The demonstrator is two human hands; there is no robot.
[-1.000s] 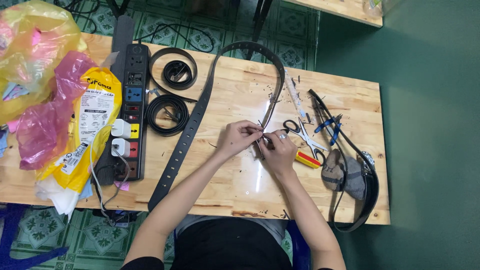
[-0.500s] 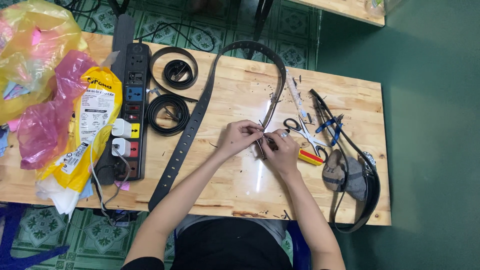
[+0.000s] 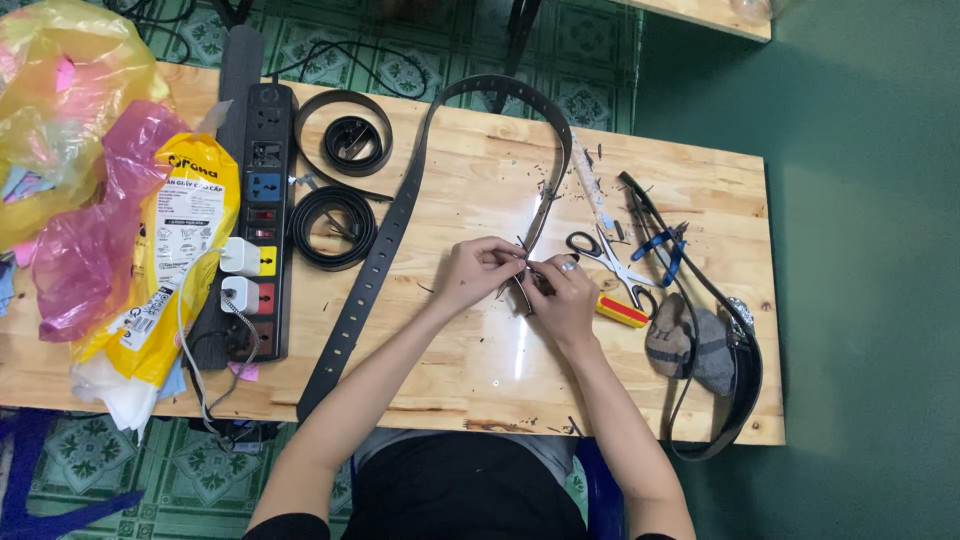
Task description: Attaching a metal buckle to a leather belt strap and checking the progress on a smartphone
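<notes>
A long dark belt [image 3: 400, 215] with punched holes arches across the wooden table [image 3: 470, 160]. Its one end comes down to the middle of the table, between my hands. My left hand [image 3: 476, 272] pinches that belt end from the left. My right hand [image 3: 562, 296], a ring on one finger, grips the same end from the right, fingers closed around it. The very tip of the belt is hidden by my fingers.
Scissors [image 3: 600, 255], a red-yellow tool [image 3: 622, 312], blue-handled pliers [image 3: 660, 250], a grey cloth [image 3: 690, 345] and another belt [image 3: 740, 370] lie to the right. Two coiled belts [image 3: 335, 215], a black power strip [image 3: 262, 220] and plastic bags [image 3: 90, 200] lie left.
My hands have stayed on the belt end, with only small finger movements. My right hand has shifted slightly down and closer to the left.
</notes>
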